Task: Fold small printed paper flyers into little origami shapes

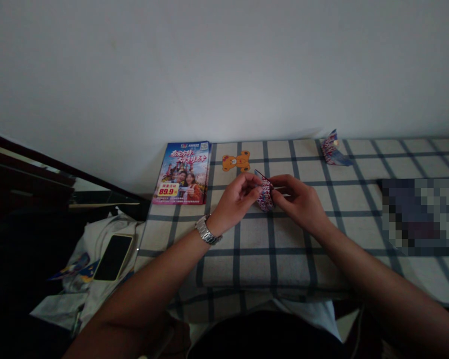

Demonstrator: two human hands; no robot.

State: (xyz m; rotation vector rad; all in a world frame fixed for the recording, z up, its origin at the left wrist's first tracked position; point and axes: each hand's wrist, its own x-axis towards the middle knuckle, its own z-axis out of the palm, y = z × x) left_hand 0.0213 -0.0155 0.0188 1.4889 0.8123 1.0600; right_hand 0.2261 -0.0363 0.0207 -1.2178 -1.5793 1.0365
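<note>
A small folded piece of printed paper (265,199), patterned in red, white and blue, is held between my two hands just over the checked tablecloth. My left hand (243,196), with a silver watch (208,231) on its wrist, pinches the paper's left side between thumb and fingers. From the other side my right hand (297,199) grips it with thumb and forefinger. One dark, pointed corner of the paper sticks up between the hands. The exact fold is partly hidden by my fingers.
A stack of printed flyers (183,174) lies at the table's left end. Beyond my hands is a bear-shaped cutout (236,161). A folded paper piece (334,149) stands near the wall. A pixelated rectangle (421,217) lies right; a phone (114,257) rests lower left.
</note>
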